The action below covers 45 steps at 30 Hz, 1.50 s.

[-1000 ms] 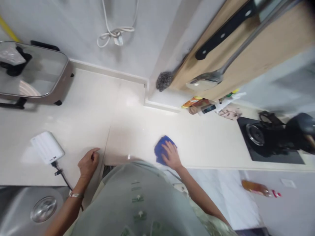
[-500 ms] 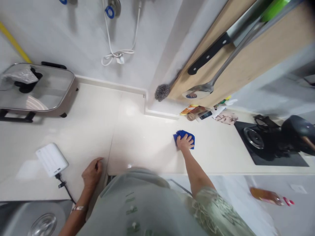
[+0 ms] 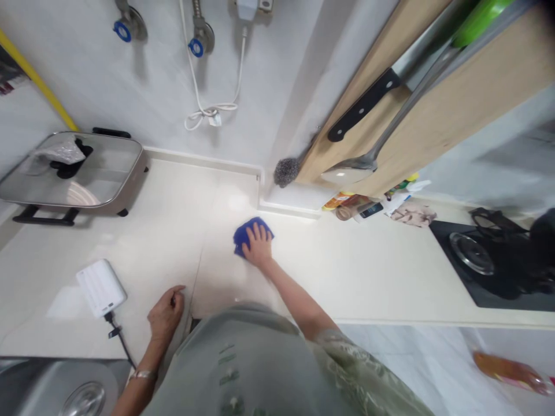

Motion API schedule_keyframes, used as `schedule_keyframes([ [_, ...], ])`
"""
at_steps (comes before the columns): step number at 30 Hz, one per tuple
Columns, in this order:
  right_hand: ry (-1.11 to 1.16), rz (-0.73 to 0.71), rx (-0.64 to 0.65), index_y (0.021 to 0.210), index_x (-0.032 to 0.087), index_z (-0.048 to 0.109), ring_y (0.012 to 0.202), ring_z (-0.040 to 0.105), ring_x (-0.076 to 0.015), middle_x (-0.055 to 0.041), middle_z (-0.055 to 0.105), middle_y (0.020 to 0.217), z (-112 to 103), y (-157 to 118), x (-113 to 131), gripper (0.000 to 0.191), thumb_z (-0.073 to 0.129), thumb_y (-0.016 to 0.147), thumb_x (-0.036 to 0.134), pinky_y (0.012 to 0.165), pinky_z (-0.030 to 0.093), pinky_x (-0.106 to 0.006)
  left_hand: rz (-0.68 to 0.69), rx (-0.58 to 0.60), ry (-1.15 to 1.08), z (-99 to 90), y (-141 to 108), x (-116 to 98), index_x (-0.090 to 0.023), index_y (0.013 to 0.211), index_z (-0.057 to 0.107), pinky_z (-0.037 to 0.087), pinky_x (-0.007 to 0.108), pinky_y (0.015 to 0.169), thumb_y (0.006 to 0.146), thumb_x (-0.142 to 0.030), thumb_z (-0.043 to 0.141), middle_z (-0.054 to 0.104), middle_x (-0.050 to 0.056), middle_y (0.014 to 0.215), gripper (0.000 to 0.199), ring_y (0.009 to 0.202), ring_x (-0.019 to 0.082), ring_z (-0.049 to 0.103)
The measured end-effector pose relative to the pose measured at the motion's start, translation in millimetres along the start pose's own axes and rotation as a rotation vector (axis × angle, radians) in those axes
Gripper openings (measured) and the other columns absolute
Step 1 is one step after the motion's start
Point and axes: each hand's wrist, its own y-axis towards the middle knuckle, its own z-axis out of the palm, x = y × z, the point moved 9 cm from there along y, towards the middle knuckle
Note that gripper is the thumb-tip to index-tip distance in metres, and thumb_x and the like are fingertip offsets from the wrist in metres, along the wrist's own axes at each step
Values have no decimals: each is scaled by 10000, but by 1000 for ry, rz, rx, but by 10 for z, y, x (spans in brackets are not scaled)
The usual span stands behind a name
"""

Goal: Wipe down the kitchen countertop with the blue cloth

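Note:
My right hand (image 3: 259,245) presses down on a folded blue cloth (image 3: 243,238), its fingers spread over the top. The cloth lies flat against the pale countertop (image 3: 355,266), just in front of the wall's corner ledge. My left hand (image 3: 167,312) rests on the counter near its front edge, left of a seam, with the fingers curled in and no object visible in it. A white box-shaped device (image 3: 102,287) with a black cable lies to the left of that hand.
An electric pan (image 3: 99,173) with a glass lid stands at the back left. A sink (image 3: 43,387) is at the lower left, a black cooktop (image 3: 494,283) at the far right. A knife (image 3: 364,107) and a spatula (image 3: 353,169) hang on the wooden board at right.
My right hand has slid the blue cloth leftward along the counter. The left hand stays in the same spot on the counter, and the view has shifted slightly.

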Motion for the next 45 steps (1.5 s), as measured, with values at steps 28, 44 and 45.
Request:
schedule_keyframes([
  [28,-205,523,19,1565,85,330,1492,249,-420,-225,245,1654,-228,-225,-1841,720,417,911,372,1152,249,-635,65,39,-79,120,9,101,-224,1057,755,482,237,718,925,-318,476,775,38,988,323,800,168,699],
  [44,-50,-134,48,1559,69,332,1535,62,-447,-205,150,1685,104,1449,262,783,486,860,385,1211,87,-636,134,20,-104,104,-45,84,-222,1010,753,554,235,785,946,-331,447,785,33,979,332,774,152,723],
  [45,-63,-121,48,1566,74,317,1534,60,-447,-203,145,1687,108,1594,237,788,481,865,395,1209,82,-639,142,14,-105,102,-51,83,-226,1013,751,557,234,795,948,-328,451,786,30,991,324,790,151,727],
])
